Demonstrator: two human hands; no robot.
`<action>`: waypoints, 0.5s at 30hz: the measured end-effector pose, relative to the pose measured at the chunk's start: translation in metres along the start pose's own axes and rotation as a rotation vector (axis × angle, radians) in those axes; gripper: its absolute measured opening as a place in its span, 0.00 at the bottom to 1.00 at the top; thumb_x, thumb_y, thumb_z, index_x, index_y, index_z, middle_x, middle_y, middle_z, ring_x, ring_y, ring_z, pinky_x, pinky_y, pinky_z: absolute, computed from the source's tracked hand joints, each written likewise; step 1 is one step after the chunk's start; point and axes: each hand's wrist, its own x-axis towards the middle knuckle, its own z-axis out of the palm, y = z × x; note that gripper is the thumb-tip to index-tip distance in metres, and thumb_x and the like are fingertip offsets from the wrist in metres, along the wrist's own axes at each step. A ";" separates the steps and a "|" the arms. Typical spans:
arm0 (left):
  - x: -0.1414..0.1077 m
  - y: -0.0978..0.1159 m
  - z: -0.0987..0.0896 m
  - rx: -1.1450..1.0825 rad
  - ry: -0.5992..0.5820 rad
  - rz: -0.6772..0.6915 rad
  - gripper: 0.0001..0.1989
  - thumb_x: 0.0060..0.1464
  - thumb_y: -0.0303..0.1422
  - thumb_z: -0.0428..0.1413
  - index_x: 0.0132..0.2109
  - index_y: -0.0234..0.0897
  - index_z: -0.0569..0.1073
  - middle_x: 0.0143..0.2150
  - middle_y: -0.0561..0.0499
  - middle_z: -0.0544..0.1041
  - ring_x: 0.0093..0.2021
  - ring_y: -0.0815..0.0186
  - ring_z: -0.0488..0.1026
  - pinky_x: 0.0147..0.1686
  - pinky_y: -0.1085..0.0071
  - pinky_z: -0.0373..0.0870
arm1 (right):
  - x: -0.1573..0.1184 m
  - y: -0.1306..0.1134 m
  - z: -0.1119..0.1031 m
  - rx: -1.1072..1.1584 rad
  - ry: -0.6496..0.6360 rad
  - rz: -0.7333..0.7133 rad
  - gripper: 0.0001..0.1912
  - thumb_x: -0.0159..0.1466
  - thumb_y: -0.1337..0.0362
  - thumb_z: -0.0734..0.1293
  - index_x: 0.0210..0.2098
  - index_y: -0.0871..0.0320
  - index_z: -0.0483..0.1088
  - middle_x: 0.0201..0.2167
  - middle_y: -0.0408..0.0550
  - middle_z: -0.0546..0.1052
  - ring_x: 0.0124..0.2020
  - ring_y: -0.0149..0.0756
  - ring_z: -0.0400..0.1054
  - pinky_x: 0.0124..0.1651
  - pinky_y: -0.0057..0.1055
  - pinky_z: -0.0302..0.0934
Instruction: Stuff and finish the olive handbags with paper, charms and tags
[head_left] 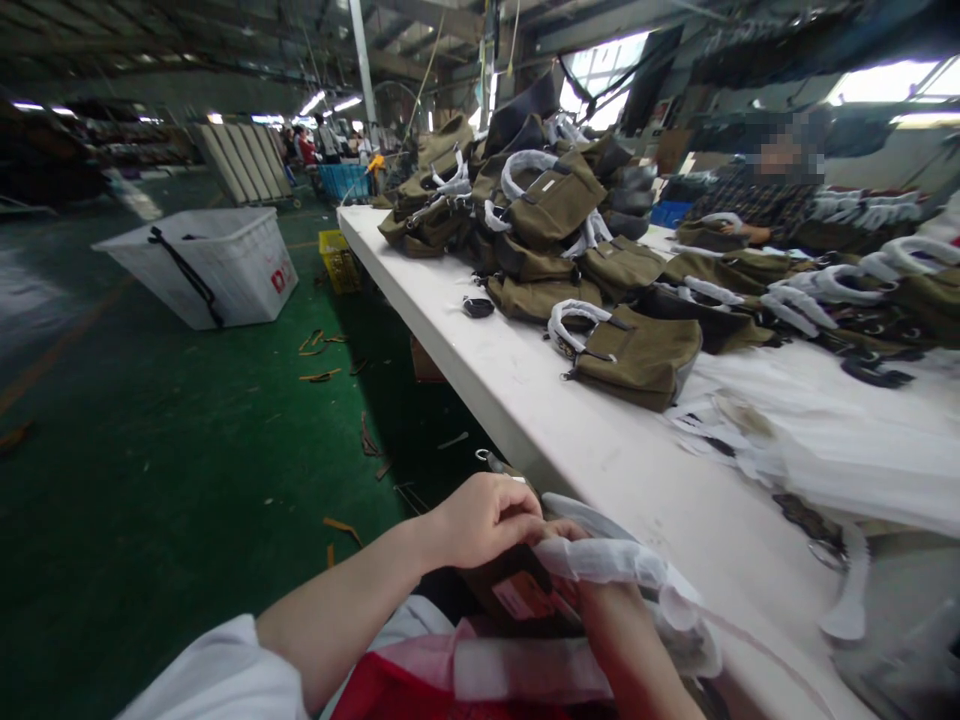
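An olive handbag (487,590) with a pale label stands in front of my body at the table's edge, partly hidden by my arms. White wrapping covers its handles (607,560). My left hand (491,515) is closed at the bag's upper edge, fingers bent down and pinching. Close against it, my right hand (559,535) is also closed on the bag's top, its forearm passing behind a wrapped handle. The exact spot gripped is hidden by the fingers. A metal ring (482,455) shows at the bag's far end.
Olive handbags (630,350) with wrapped handles lie heaped along the white table (495,390). White sheeting (847,440) covers its right side. A person (780,190) sits across, hands on a bag. Left on the green floor are a white bin (217,270), a yellow crate (339,262) and scraps.
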 end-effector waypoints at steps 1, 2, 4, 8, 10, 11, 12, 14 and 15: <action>-0.001 0.003 0.001 0.067 0.035 0.030 0.08 0.59 0.32 0.54 0.33 0.34 0.75 0.31 0.50 0.75 0.33 0.68 0.70 0.36 0.74 0.63 | -0.001 0.001 0.000 0.000 0.007 0.009 0.18 0.60 0.48 0.61 0.21 0.51 0.69 0.13 0.43 0.69 0.15 0.34 0.61 0.16 0.29 0.54; -0.002 0.004 0.002 0.104 0.067 0.046 0.07 0.58 0.31 0.54 0.33 0.35 0.75 0.31 0.50 0.76 0.33 0.68 0.70 0.36 0.74 0.63 | -0.001 0.002 0.000 0.008 -0.004 0.024 0.19 0.61 0.48 0.61 0.21 0.52 0.70 0.14 0.43 0.69 0.15 0.34 0.61 0.17 0.30 0.55; -0.003 0.005 0.007 0.116 0.123 0.042 0.07 0.58 0.30 0.54 0.33 0.35 0.75 0.31 0.50 0.76 0.33 0.68 0.71 0.36 0.74 0.63 | -0.003 0.000 -0.001 0.010 -0.028 0.007 0.19 0.61 0.48 0.61 0.22 0.52 0.70 0.16 0.44 0.70 0.18 0.35 0.63 0.19 0.31 0.58; -0.006 -0.001 0.020 0.095 0.212 -0.020 0.08 0.59 0.31 0.54 0.32 0.35 0.75 0.31 0.50 0.77 0.32 0.67 0.72 0.36 0.73 0.64 | -0.009 -0.005 -0.004 -0.020 0.023 -0.042 0.18 0.63 0.50 0.59 0.27 0.54 0.72 0.24 0.46 0.74 0.25 0.37 0.67 0.26 0.32 0.62; -0.006 -0.004 0.025 0.084 0.241 -0.047 0.09 0.59 0.32 0.54 0.31 0.35 0.75 0.30 0.50 0.77 0.32 0.67 0.71 0.35 0.73 0.64 | -0.012 -0.008 -0.004 -0.015 0.052 -0.026 0.18 0.63 0.50 0.59 0.31 0.55 0.73 0.26 0.47 0.75 0.26 0.37 0.68 0.27 0.32 0.62; -0.007 -0.004 0.028 0.075 0.256 -0.057 0.09 0.59 0.33 0.55 0.31 0.35 0.75 0.30 0.50 0.77 0.31 0.67 0.71 0.34 0.73 0.64 | -0.013 -0.009 -0.003 -0.005 0.062 -0.021 0.18 0.63 0.51 0.59 0.32 0.55 0.73 0.27 0.47 0.75 0.26 0.37 0.68 0.27 0.32 0.62; -0.006 -0.005 0.029 0.064 0.267 -0.066 0.10 0.59 0.33 0.55 0.31 0.35 0.74 0.30 0.50 0.76 0.31 0.67 0.71 0.34 0.73 0.64 | -0.014 -0.010 -0.003 0.009 0.067 -0.021 0.17 0.63 0.51 0.60 0.33 0.55 0.74 0.26 0.47 0.75 0.26 0.37 0.68 0.26 0.32 0.62; -0.005 -0.006 0.030 0.042 0.257 -0.074 0.11 0.60 0.35 0.54 0.32 0.35 0.74 0.30 0.50 0.76 0.30 0.67 0.71 0.33 0.73 0.65 | -0.013 -0.013 -0.003 0.044 0.069 -0.029 0.16 0.63 0.52 0.60 0.34 0.54 0.75 0.27 0.48 0.75 0.25 0.38 0.68 0.26 0.32 0.63; -0.003 -0.007 0.028 0.047 0.253 -0.065 0.11 0.61 0.36 0.53 0.33 0.35 0.74 0.30 0.50 0.76 0.30 0.67 0.71 0.33 0.73 0.66 | -0.013 -0.014 -0.003 0.064 0.069 -0.025 0.16 0.63 0.52 0.60 0.36 0.54 0.75 0.27 0.48 0.76 0.25 0.38 0.68 0.26 0.33 0.63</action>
